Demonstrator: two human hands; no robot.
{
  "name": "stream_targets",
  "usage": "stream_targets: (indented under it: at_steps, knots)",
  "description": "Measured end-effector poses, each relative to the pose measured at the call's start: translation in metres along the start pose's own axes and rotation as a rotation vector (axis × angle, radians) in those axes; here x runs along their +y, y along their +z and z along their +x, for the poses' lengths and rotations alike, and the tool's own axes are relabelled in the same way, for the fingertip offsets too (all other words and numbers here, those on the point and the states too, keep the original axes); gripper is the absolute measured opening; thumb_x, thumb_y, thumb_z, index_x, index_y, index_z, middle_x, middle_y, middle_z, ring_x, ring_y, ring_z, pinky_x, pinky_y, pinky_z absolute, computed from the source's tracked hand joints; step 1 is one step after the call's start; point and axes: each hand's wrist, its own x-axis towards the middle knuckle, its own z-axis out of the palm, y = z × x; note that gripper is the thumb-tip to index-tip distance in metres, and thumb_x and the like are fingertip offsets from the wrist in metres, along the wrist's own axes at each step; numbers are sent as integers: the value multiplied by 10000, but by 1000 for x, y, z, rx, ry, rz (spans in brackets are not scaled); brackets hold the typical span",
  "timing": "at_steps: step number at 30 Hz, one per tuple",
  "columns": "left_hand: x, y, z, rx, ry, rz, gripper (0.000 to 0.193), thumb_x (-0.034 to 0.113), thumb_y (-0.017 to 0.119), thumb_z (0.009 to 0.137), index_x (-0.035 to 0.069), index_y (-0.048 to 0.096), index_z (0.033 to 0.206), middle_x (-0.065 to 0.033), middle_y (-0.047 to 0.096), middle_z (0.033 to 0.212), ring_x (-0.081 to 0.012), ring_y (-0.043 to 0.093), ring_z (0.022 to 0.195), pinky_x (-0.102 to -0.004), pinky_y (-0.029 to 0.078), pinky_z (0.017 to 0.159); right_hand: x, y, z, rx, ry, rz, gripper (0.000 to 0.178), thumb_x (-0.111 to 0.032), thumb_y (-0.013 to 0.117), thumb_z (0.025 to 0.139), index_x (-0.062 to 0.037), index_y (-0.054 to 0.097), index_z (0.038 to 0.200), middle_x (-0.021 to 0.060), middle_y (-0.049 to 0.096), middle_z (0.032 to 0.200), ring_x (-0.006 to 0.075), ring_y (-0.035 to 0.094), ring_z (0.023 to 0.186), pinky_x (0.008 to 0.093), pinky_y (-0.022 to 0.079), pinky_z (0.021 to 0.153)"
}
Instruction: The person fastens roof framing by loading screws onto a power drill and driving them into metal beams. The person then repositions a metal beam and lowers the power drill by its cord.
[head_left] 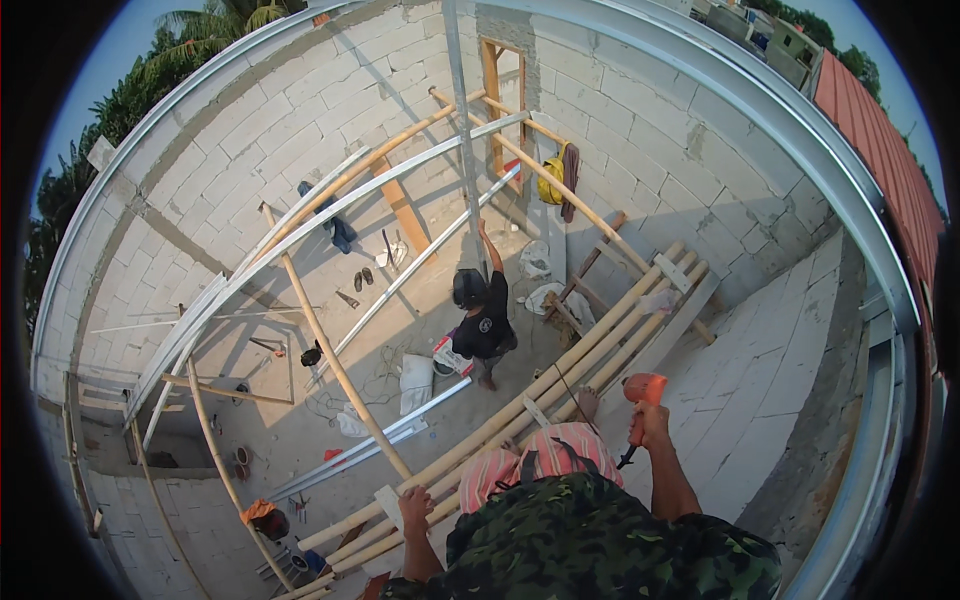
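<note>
My right hand (655, 425) grips an orange-red power drill (643, 387) by its handle; a black cord end hangs below it. My left hand (415, 505) is raised beside the lower ends of the bamboo poles (490, 435), next to a short pale board (389, 507). Its fingers are loosely bent and apart, with nothing visible in them. My knees, in pink striped cloth, rest over the poles, and a bare foot (587, 402) shows beyond them. Below, a person in a black shirt (490, 325) and dark head covering holds up a long metal channel (466, 150) with one raised arm.
Bamboo poles and curved-looking metal channels (380, 185) span the space above the floor. Block walls (610, 100) surround it, topped by a metal beam (760, 130). On the floor lie white sacks (416, 384), silver channels (350, 455) and tools. A yellow bag (551, 180) hangs by the doorway.
</note>
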Motion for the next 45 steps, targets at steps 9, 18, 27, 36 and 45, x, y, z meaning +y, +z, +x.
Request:
stream_targets:
  at_steps: [9, 18, 27, 36, 45]
  knots:
    - [92, 56, 14, -152, 101, 300, 280, 226, 617, 872, 23, 629, 1064, -36, 603, 787, -119, 577, 678, -248, 442, 525, 27, -20, -17, 91, -18, 55, 98, -93, 630, 712, -26, 559, 724, 67, 517, 580, 199, 540, 459, 355, 455, 409]
    - [258, 174, 8, -440, 623, 439, 438, 279, 643, 866, 38, 572, 1225, -29, 608, 872, -117, 578, 755, -251, 457, 614, 42, -42, -36, 205, -9, 220, 143, -127, 670, 675, -33, 563, 667, 77, 533, 563, 200, 533, 456, 357, 442, 408]
    - [439, 385, -166, -750, 1240, 633, 676, 274, 693, 827, 31, 433, 1401, -185, 511, 1339, -288, 501, 1213, -418, 412, 1002, 49, -72, -34, 262, -19, 329, 119, -116, 653, 687, -32, 570, 669, 66, 537, 565, 189, 534, 451, 349, 438, 403]
    - [468, 635, -326, -932, 2179, 713, 827, 423, 769, 747, 74, 415, 1409, -225, 402, 1432, -382, 382, 1330, -513, 317, 1094, 75, -108, -23, 390, -19, 429, 100, -80, 643, 717, -43, 552, 696, 50, 526, 582, 178, 535, 454, 333, 448, 401]
    - [474, 784, -396, -787, 2652, 815, 949, 588, 779, 627, 75, 476, 1366, -208, 526, 1316, -359, 475, 1248, -498, 387, 1024, 59, -116, -20, 456, -11, 433, 99, -82, 645, 706, -33, 561, 725, 58, 539, 591, 182, 546, 454, 338, 455, 402]
